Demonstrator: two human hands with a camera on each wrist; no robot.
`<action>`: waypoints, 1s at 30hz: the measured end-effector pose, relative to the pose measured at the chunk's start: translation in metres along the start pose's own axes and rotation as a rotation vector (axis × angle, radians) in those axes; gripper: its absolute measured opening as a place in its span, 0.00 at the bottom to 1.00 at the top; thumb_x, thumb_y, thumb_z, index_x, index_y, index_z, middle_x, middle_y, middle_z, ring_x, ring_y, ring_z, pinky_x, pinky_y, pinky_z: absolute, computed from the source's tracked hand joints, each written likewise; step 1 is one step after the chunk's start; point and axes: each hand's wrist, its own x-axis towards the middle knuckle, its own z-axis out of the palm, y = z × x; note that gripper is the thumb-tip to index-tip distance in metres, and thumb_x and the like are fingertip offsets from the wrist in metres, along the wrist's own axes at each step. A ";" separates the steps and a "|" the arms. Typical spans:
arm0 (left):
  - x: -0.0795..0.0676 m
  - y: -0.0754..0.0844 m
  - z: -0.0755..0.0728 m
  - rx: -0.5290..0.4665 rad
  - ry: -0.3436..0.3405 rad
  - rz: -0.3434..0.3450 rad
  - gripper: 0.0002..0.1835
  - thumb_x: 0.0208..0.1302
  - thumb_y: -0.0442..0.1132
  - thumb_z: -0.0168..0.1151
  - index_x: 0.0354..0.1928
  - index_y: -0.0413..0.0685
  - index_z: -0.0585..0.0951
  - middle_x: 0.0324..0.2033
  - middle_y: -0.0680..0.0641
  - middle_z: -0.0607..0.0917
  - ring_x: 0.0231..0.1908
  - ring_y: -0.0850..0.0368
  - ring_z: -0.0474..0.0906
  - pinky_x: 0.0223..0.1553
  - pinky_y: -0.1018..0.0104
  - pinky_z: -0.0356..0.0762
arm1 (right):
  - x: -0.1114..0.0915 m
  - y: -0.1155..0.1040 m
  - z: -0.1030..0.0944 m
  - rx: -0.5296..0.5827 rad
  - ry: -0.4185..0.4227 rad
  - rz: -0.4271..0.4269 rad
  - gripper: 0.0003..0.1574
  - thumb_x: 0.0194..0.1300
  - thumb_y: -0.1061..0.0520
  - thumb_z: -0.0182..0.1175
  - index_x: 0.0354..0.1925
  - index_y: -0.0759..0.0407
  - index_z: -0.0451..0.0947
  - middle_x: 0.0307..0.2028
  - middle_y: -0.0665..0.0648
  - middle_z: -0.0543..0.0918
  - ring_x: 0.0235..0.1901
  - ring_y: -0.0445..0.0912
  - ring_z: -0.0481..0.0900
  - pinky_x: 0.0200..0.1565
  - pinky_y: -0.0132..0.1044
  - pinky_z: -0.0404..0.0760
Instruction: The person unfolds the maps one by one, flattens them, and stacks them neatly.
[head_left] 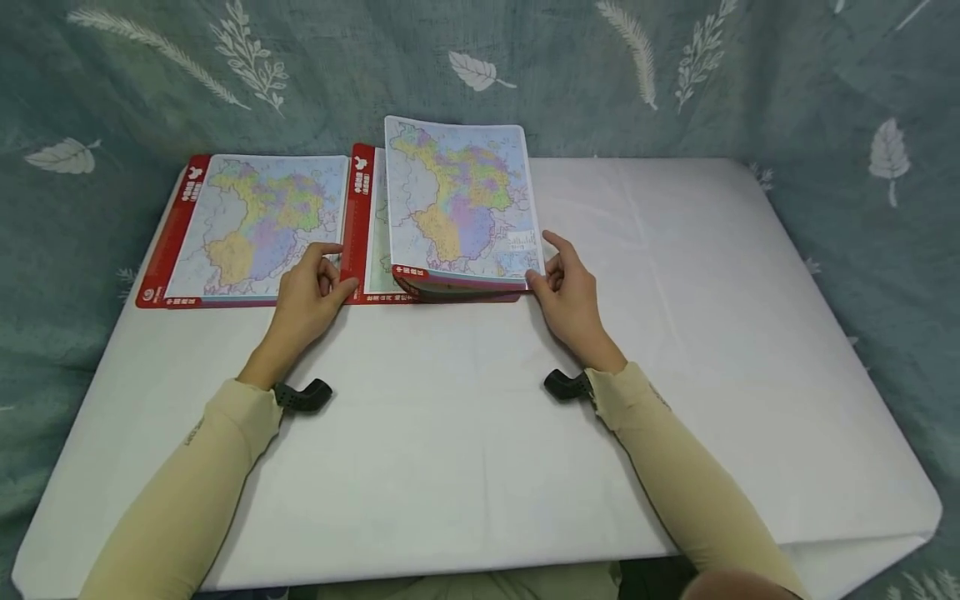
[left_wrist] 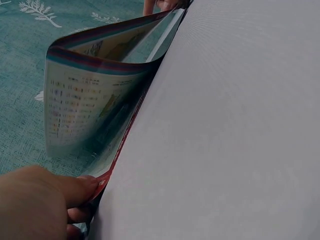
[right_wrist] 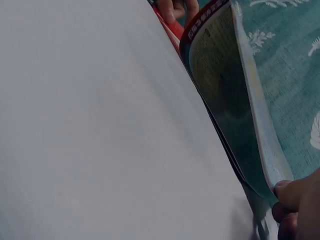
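Two map booklets with red spines lie side by side at the table's far edge in the head view. My left hand (head_left: 309,292) pinches the lower spine corner of the middle map booklet (head_left: 358,225); in the left wrist view its thumb (left_wrist: 82,187) lies on the red corner with fingers beneath. My right hand (head_left: 566,296) pinches the lower right corner of that booklet's raised colourful map leaf (head_left: 457,200). In the right wrist view this leaf (right_wrist: 257,110) curves up, with a dark gap beneath it. The left map booklet (head_left: 258,225) lies flat beside my left hand.
A white cloth covers the table (head_left: 450,433). Behind it hangs a green curtain (head_left: 555,50) with white leaf prints, close to the booklets' far edges. Black wrist mounts (head_left: 303,396) sit at both sleeve cuffs, low over the cloth.
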 end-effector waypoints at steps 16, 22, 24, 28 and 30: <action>0.001 -0.001 0.002 0.018 0.005 0.002 0.26 0.71 0.36 0.69 0.67 0.39 0.74 0.28 0.44 0.80 0.25 0.54 0.67 0.33 0.64 0.62 | 0.001 0.015 -0.020 -0.026 0.053 0.033 0.34 0.75 0.61 0.64 0.75 0.61 0.68 0.36 0.61 0.79 0.29 0.46 0.72 0.34 0.30 0.69; -0.008 -0.007 -0.003 0.027 0.023 0.012 0.26 0.70 0.35 0.70 0.67 0.38 0.75 0.27 0.45 0.80 0.25 0.54 0.68 0.32 0.66 0.63 | 0.000 0.019 -0.022 -0.015 0.050 0.052 0.34 0.75 0.62 0.63 0.75 0.62 0.67 0.35 0.61 0.80 0.29 0.46 0.72 0.34 0.28 0.68; -0.007 -0.009 -0.004 0.031 0.034 0.025 0.26 0.69 0.34 0.71 0.66 0.38 0.75 0.27 0.45 0.80 0.24 0.54 0.68 0.31 0.66 0.62 | 0.001 0.020 -0.023 -0.015 0.051 0.051 0.34 0.75 0.62 0.63 0.75 0.61 0.67 0.36 0.61 0.80 0.30 0.46 0.72 0.34 0.28 0.68; -0.004 -0.010 -0.002 0.015 0.033 0.031 0.26 0.69 0.35 0.71 0.66 0.38 0.76 0.27 0.45 0.79 0.24 0.54 0.68 0.32 0.67 0.62 | 0.001 0.026 -0.028 -0.036 0.068 0.058 0.33 0.75 0.61 0.63 0.74 0.60 0.69 0.36 0.61 0.80 0.30 0.45 0.72 0.34 0.28 0.68; -0.002 -0.010 0.000 0.009 0.027 0.031 0.26 0.69 0.35 0.71 0.66 0.38 0.76 0.27 0.45 0.79 0.25 0.54 0.68 0.32 0.67 0.62 | -0.001 0.030 -0.032 -0.049 0.074 0.068 0.32 0.75 0.61 0.63 0.74 0.59 0.70 0.36 0.61 0.80 0.30 0.45 0.72 0.34 0.27 0.68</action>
